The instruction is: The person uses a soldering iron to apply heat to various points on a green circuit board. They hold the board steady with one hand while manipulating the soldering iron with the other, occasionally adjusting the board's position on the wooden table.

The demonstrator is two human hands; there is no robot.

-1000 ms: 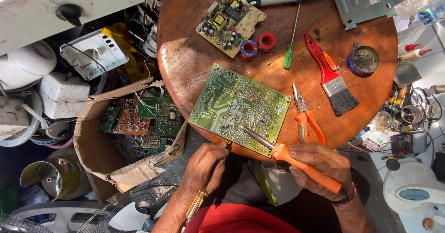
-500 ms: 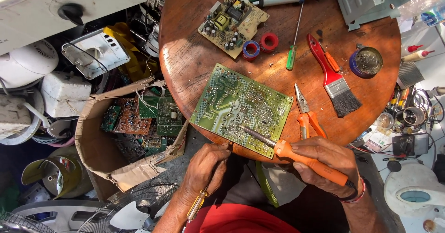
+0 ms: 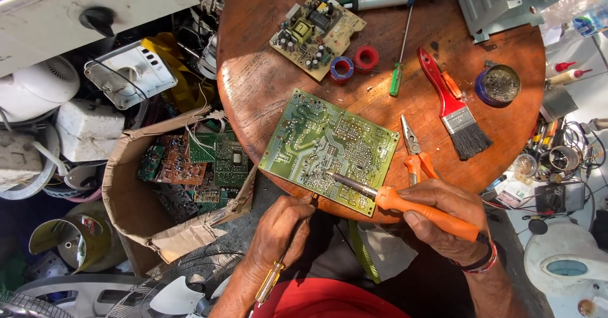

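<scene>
On the near edge of the round wooden counter (image 3: pixel 266 71) lies the green circuit board (image 3: pixel 329 150), solder side up, tilted, its surface covered with pale traces and tiny silvery joints. My right hand (image 3: pixel 443 220) is wrapped around the orange handle of a soldering iron (image 3: pixel 405 204), whose metal tip rests on the board near its lower edge. My left hand (image 3: pixel 278 232) is curled around a thin tool with a clear yellow handle (image 3: pixel 269 283); its working end meets the board's near edge, but my fingers hide most of the shaft.

Beside the board lie orange-handled pliers (image 3: pixel 415 153), and beyond them a red paintbrush (image 3: pixel 453 106) with dark bristles. A smaller board (image 3: pixel 316 33) studded with components sits farther off, with a blue tape roll (image 3: pixel 342 68) and a red tape roll (image 3: pixel 366 57) just beside it. A torn cardboard box (image 3: pixel 126 191) left of the counter holds more boards, partly shadowed and hard to sort out.
</scene>
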